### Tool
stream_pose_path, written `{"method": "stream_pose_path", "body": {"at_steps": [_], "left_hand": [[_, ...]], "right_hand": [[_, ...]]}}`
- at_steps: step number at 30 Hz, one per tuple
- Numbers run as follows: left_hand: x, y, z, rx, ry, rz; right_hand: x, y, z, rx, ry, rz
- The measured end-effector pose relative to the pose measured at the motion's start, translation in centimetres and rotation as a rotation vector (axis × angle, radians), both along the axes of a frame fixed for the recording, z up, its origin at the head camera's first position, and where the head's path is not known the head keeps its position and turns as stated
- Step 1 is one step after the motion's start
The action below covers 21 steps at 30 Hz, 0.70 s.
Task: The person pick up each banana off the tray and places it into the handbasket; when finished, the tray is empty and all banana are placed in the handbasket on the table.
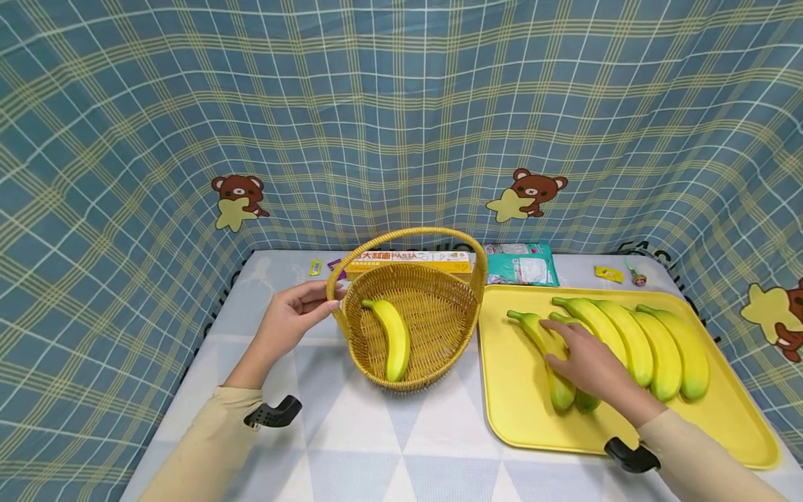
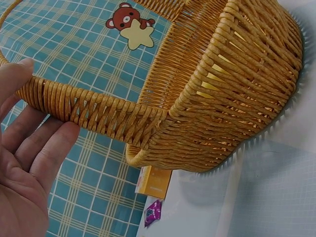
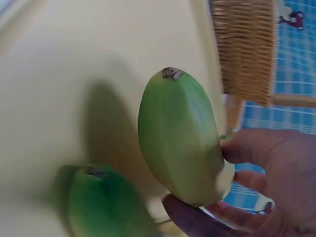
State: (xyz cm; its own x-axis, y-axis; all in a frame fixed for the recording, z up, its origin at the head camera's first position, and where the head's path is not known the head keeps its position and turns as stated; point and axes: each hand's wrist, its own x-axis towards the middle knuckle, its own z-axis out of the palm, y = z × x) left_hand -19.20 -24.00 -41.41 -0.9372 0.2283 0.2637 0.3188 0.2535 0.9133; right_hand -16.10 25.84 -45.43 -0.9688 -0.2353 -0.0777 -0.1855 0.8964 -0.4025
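A wicker basket (image 1: pixel 433 328) with a tall arched handle stands mid-table, one banana (image 1: pixel 396 341) lying inside. My left hand (image 1: pixel 285 321) grips the handle's left side low down; in the left wrist view the thumb and fingers lie on opposite sides of the woven handle (image 2: pixel 94 111). Over the yellow tray (image 1: pixel 517 422), my right hand (image 1: pixel 592 359) pinches the leftmost banana (image 1: pixel 561 392) between thumb and fingers. The right wrist view shows that banana's green tip (image 3: pixel 177 128) toward the camera, with another banana (image 3: pixel 106 202) beside it.
More bananas (image 1: pixel 671 355) lie side by side on the tray. Behind the basket are a pasta box (image 1: pixel 454 267) and a teal packet (image 1: pixel 533 268). Small wrapped sweets (image 1: pixel 608 274) and a lollipop (image 1: pixel 638 279) lie at the back right. A checked cloth (image 1: pixel 401 139) hangs behind the table.
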Motion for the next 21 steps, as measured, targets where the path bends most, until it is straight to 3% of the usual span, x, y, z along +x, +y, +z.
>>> {"method": "stream_pose_path", "body": {"at_steps": [7, 13, 17, 21], "left_hand": [[0.1, 0.0, 0.0, -0.007, -0.005, 0.01], [0.1, 0.0, 0.0, -0.011, -0.002, 0.011], [0.1, 0.0, -0.1, -0.011, 0.006, 0.011], [0.0, 0.0, -0.1, -0.004, 0.002, 0.005]], "right_hand": [[1.2, -0.7, 4.0, -0.029, -0.006, 0.095], [1.8, -2.6, 6.6, -0.087, 0.041, 0.184], [1.0, -4.8, 7.2, -0.131, 0.044, 0.221], [-0.7, -7.4, 7.0, -0.139, 0.04, 0.242]]}}
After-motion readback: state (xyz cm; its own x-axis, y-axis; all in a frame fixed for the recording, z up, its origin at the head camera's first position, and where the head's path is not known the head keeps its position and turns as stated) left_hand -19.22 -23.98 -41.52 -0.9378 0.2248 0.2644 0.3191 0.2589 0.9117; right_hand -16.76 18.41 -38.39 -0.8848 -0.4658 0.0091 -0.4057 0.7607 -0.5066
